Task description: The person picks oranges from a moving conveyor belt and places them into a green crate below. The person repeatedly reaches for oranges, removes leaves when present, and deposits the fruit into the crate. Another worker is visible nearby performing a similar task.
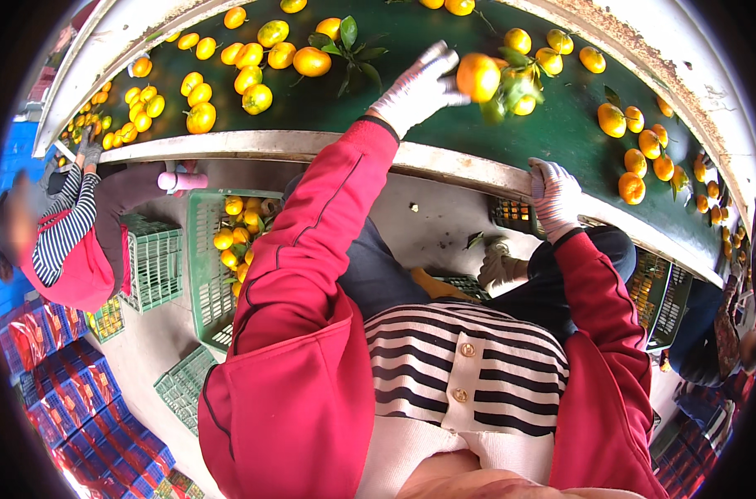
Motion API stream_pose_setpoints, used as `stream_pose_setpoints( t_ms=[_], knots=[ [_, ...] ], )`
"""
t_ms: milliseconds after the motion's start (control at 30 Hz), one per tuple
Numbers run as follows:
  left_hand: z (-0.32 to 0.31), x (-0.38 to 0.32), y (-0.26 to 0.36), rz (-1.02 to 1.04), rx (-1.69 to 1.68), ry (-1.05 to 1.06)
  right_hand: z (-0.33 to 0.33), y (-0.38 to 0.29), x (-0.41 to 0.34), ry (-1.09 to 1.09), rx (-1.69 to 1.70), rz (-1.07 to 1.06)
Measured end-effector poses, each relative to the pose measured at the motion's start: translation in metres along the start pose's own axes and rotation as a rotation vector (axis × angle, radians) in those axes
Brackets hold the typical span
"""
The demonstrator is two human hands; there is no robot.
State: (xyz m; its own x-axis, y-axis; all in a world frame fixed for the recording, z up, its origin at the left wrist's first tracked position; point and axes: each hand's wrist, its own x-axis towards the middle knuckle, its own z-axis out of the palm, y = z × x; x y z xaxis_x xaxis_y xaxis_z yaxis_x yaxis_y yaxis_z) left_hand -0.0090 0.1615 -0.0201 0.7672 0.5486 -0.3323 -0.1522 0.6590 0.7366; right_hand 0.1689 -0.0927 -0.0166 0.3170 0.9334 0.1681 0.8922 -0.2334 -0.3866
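Note:
My left hand [418, 87], in a striped knit glove, reaches over the dark green sorting surface [428, 140] with its fingers apart. Close beyond its fingertips is a large orange mandarin [478, 78], slightly blurred; whether they touch cannot be told. Blurred green leaves [516, 90] and more mandarins lie beside it. My right hand [556, 190], gloved alike, is curled over the pale metal rim [478, 171] of the surface. A leafy mandarin [312, 62] lies left of my left hand, among several loose ones. Another group, with a mandarin [632, 188] nearest, lies right of my right hand.
A green plastic crate [206, 274] holding mandarins stands left of my legs, near more green crates [156, 262]. Blue crates [72, 393] are stacked at lower left. A co-worker [72, 243] sits at the far left; another person [702, 337] is at the right edge.

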Motion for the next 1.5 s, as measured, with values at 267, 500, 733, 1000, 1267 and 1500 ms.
stream_pose_setpoints(
  t_ms=[267,500,733,1000,1267,1500],
  knots=[
    [-0.006,-0.005,0.002,0.069,0.235,-0.125,-0.003,-0.002,0.000,0.011,0.005,-0.001],
    [0.004,-0.055,0.005,-0.069,0.580,-0.142,-0.002,-0.002,0.002,0.022,-0.015,-0.030],
    [-0.059,-0.053,0.045,0.612,0.929,0.494,-0.003,-0.001,0.002,0.006,-0.002,-0.026],
    [-0.086,-0.027,0.029,0.314,0.553,0.687,-0.003,0.000,0.001,-0.004,-0.002,-0.036],
    [-0.011,0.011,0.013,0.252,0.298,0.150,-0.001,0.000,0.002,0.005,-0.020,-0.038],
    [0.009,-0.003,0.014,0.291,0.584,-0.038,0.000,0.000,0.003,-0.002,-0.021,-0.025]
  ],
)
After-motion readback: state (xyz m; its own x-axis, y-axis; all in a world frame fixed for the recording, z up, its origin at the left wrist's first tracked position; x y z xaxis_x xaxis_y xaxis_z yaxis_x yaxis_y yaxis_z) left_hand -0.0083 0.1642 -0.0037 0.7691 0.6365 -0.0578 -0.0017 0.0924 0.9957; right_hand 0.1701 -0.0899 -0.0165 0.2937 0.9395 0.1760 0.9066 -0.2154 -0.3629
